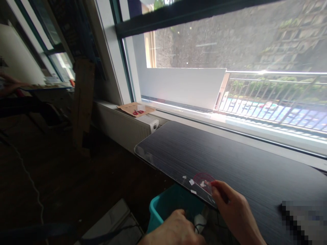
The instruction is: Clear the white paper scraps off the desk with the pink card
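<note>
My right hand [233, 204] pinches a thin see-through piece with pink-red markings [200, 177], held low at the front edge of the dark table [184, 146]. It has a curved far side and a straight near side, like a protractor; its exact kind is unclear. Small white paper scraps [191, 182] lie beside and under it. Below the table edge, my left hand [175, 229] is closed at the near rim of a turquoise bin [156, 207], its fingertips hidden. Something white [200, 222] shows between my hands.
Red-handled scissors [138, 111] lie on brown paper [125, 108] on the sill, above a white radiator [143, 127]. A cardboard piece [83, 98] stands at left. A cable [28, 173] runs along the floor. Another person's arm [11, 83] is at far left.
</note>
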{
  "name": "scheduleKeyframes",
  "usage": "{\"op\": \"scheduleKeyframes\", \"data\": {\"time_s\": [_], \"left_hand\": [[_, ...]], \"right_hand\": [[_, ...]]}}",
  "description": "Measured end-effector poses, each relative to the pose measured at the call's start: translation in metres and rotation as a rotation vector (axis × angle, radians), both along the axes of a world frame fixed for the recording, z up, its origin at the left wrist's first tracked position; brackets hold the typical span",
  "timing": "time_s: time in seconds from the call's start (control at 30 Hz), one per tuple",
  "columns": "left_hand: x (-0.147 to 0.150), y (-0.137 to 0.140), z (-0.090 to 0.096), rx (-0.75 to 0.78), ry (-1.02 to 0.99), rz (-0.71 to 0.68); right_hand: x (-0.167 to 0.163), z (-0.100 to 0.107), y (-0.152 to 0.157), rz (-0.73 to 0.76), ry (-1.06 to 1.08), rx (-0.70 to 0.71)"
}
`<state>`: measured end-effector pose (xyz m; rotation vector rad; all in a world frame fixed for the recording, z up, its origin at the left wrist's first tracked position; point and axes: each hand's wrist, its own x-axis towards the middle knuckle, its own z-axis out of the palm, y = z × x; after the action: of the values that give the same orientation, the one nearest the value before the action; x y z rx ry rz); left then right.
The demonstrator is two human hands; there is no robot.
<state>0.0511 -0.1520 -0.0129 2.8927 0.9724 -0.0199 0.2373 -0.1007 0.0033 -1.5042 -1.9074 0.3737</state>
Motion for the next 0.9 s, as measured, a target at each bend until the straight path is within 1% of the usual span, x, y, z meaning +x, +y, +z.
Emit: {"op": "scheduleKeyframes", "data": {"time_s": [0.27,0.4,0.57,0.63,0.73,0.83,0.9], "left_hand": [[-0.003,-0.004,0.006,-0.013,-0.030,0.038],[-0.004,-0.004,0.005,-0.022,-0.022,0.027],[-0.002,-0.003,0.006,-0.059,-0.032,0.032],[-0.001,-0.004,0.006,-0.059,-0.035,0.032],[0.000,-0.003,0.003,-0.039,-0.042,0.024],[-0.001,-0.002,-0.001,-0.023,-0.026,0.002],[-0.001,-0.001,-0.001,-0.031,-0.005,0.000]], "right_hand": [[0.009,-0.008,0.000,-0.063,-0.037,-0.043],[0.015,-0.007,0.000,-0.095,-0.042,-0.065],[0.026,-0.003,-0.003,-0.178,-0.019,-0.040],[0.024,0.000,-0.003,-0.179,-0.013,-0.043],[0.014,0.002,-0.001,-0.142,-0.036,-0.086],[0.007,0.002,0.003,-0.097,-0.033,-0.110],[0.007,0.000,0.005,-0.104,-0.014,-0.106]]}}
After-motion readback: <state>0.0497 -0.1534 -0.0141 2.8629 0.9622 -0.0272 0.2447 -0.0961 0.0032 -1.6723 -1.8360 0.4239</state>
